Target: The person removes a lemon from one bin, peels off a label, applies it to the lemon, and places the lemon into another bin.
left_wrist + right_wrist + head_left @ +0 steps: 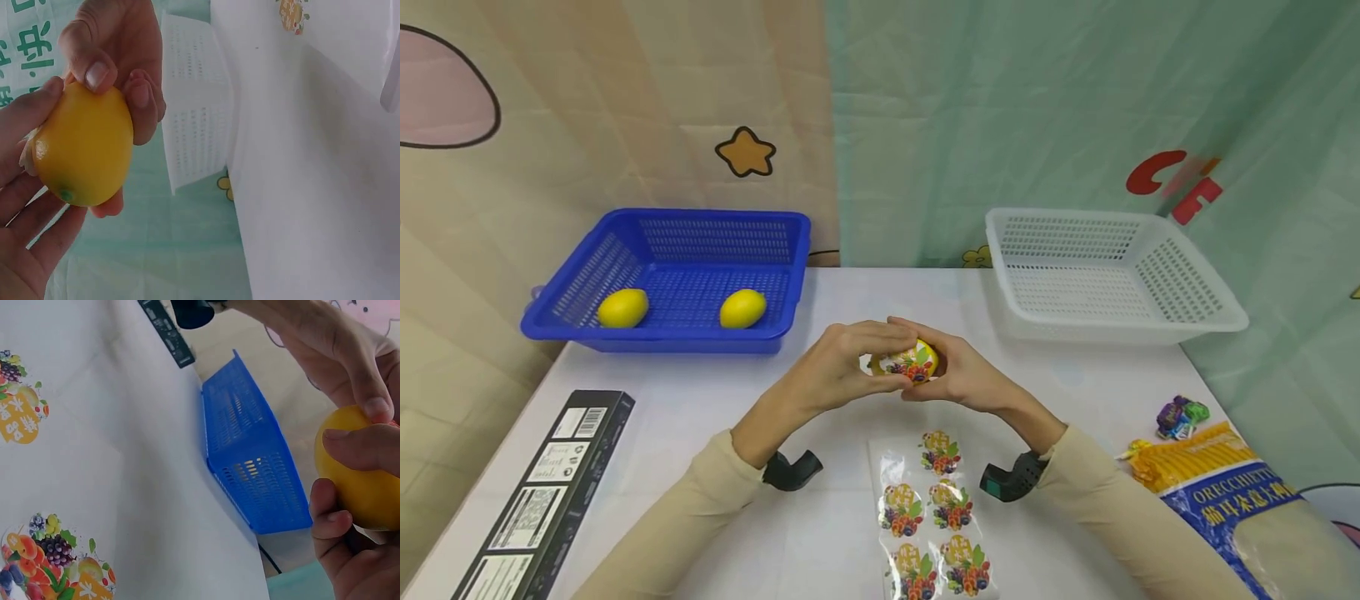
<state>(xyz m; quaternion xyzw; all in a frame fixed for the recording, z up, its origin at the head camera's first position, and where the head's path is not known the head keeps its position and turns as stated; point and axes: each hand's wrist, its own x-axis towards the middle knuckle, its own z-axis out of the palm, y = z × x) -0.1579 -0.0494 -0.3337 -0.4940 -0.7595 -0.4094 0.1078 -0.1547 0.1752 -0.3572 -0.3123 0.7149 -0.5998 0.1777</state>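
Both hands hold a yellow lemon over the middle of the table, in front of the body. A fruit-print sticker faces up on its skin. My left hand grips it from the left, and my right hand from the right, thumbs at the near side. The left wrist view shows the lemon's bare side with a green tip. Below the hands lies a clear sheet of fruit stickers, one place at its upper left bare.
A blue basket with two lemons stands at the back left. At the back right is a white basket. A black box lies at left; wrapped candies and an orecchiette bag lie at right.
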